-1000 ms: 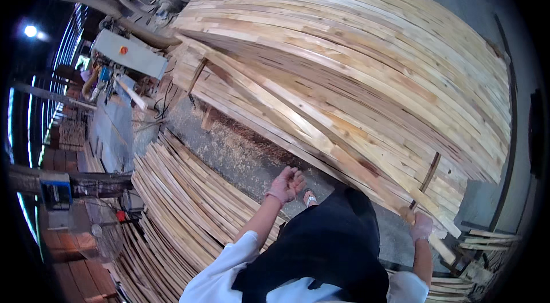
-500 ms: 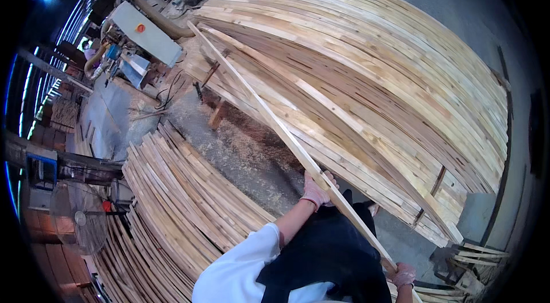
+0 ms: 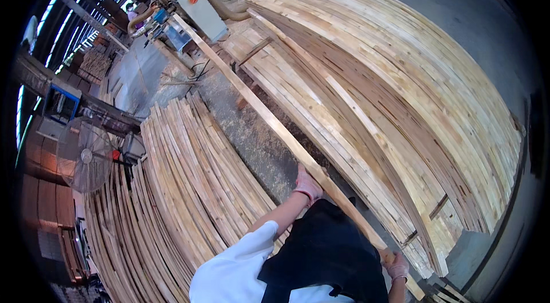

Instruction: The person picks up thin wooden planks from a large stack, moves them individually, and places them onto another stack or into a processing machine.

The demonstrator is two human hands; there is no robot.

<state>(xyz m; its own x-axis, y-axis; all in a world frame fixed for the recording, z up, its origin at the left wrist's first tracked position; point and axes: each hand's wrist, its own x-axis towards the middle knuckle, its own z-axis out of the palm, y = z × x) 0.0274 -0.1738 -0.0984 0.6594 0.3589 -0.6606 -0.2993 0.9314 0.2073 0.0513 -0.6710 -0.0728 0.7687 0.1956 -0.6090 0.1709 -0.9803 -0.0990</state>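
Since the earlier frames, one long wooden slat has come off the tall stack of slats and now lies slantwise over the sawdust-strewn floor between the two piles — its far end up near the grey machine cabinet, its near end down by the person's right hip. Left hand, in a pinkish glove, is closed around the slat partway along its length, fingers wrapped over the upper edge. Right hand, likewise gloved, clamps the slat close to its near end, low at the frame's lower right; the slat's tip juts just past it. Both forearms enter from the lower edge, the left in a white sleeve, with a black apron between them.

To the person's right, the tall stack rises in curved rows of pale boards, with a thin crosspiece showing near its lower end. To the left, a lower pile of slats fans out across the floor, touching the strip of sawdust. Beyond it stand a round pedestal fan and a blue box — both well apart from the hands. Ducting and machinery sit behind the cabinet at the top edge.
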